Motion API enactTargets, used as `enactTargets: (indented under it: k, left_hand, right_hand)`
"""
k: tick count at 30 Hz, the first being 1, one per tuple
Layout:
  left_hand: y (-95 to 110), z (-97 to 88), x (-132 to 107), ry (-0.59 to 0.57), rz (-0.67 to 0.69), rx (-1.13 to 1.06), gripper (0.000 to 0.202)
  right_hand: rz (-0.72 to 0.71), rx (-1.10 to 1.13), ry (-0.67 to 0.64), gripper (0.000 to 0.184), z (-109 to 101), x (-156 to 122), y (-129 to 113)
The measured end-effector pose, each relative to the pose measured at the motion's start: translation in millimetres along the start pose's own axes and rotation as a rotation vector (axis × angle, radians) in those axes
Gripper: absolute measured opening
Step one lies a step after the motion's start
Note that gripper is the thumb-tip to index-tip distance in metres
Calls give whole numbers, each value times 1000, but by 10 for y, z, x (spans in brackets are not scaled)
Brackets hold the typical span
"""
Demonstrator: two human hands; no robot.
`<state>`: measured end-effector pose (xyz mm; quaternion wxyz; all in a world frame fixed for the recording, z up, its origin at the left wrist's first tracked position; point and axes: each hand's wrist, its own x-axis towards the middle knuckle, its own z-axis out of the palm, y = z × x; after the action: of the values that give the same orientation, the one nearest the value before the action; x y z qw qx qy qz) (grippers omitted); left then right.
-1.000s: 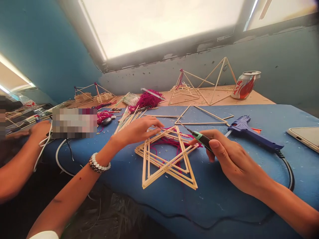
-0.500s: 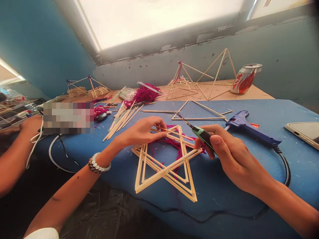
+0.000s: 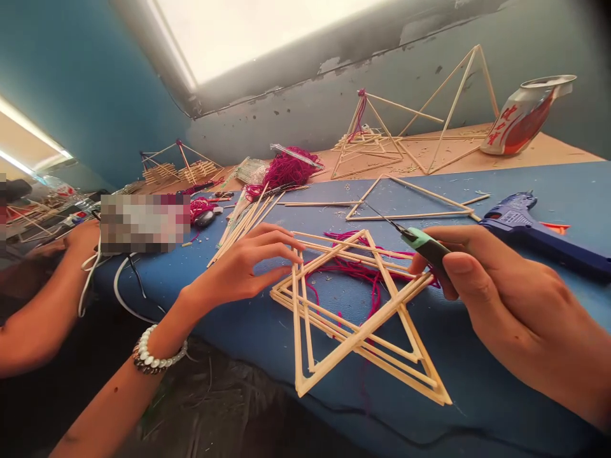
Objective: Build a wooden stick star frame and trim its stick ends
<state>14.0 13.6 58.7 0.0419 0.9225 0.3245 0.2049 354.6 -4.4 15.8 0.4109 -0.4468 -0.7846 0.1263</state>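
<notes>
Head camera: a wooden-stick star (image 3: 358, 340) sits between both hands, left hand (image 3: 241, 264) fingertips at its upper-left corner, pinching or merely touching I can't tell, right hand (image 3: 518, 305) gripping a green-and-black tool (image 3: 428, 248), blade angled away leftward!

One head-worn camera looks forward and down over the blue-surfaced table (image 3: 573, 191), near enough that the wearer's bare left hand (image 3: 245, 264) and bare right hand (image 3: 510, 305) loom large (the bright, whitish, grey-framed window (image 3: 310, 28) slants across the top).
</notes>
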Motion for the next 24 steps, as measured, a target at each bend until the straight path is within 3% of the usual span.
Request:
enactTargets:
  k: [24]
  left_hand:
    - [109, 40, -79, 10, 113, -12, 22]
  right_hand:
    - [-121, -26, 83, 31, 14, -21, 83]
